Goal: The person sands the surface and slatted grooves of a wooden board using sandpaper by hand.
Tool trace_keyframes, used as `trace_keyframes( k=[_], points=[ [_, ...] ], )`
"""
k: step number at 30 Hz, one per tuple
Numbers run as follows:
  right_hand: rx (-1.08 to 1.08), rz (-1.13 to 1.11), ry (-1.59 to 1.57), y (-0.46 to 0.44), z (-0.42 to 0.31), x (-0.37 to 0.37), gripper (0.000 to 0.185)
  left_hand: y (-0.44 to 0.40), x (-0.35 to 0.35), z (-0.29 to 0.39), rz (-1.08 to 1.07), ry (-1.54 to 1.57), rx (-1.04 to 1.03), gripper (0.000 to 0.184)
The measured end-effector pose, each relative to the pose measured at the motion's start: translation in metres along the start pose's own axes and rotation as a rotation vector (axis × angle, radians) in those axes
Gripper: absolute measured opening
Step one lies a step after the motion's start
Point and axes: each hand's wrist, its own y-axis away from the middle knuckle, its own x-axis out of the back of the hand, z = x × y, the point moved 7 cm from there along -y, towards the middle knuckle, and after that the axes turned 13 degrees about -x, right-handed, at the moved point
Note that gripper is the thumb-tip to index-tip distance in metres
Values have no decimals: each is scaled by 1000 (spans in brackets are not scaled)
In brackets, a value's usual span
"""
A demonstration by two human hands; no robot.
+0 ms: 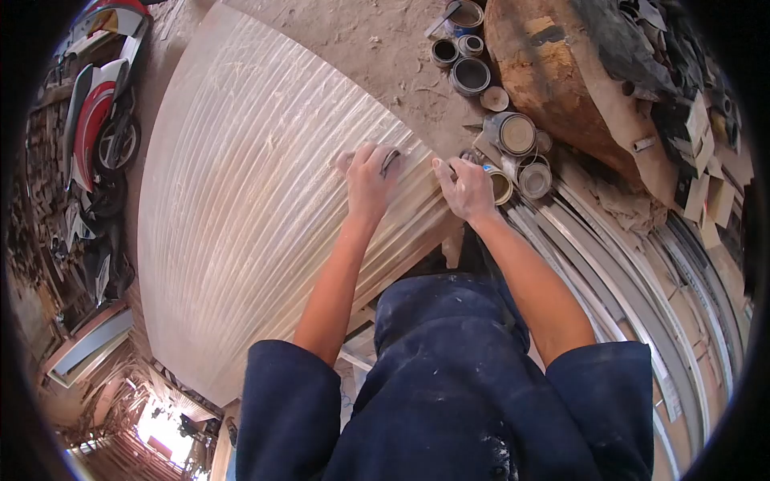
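Leaning over 1 ribbed panel (241, 176), ahead and leftward, you curl your left hand (371, 178) around a small dark item (391, 163) on its surface; your right hand (469, 191) half-curls near the edge, its hold unclear. Press evenly, following the ribs.

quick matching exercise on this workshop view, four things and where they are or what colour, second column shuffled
Column one
1. ribbed panel
2. round cans
3. vehicle with a wheel
4. long narrow strips

Column two
A. red and white, at the far left of the view
B. curving side by side down the right of the view
C. pale, beneath the left hand
D. grouped on the ground beyond the right hand

Right pairs: 1-C, 2-D, 3-A, 4-B
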Motion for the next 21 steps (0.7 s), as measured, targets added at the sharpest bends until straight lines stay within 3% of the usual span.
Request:
trace_keyframes(
  k=[4, 21],
  points=[
    [-20, -11, 11, -3, 2, -2, 55, 10, -5, 0, -7, -36, 80, 14],
    [-3, -7, 15, -1, 3, -4, 55, 3, -9, 1, 12, -14, 69, 15]
  ],
)
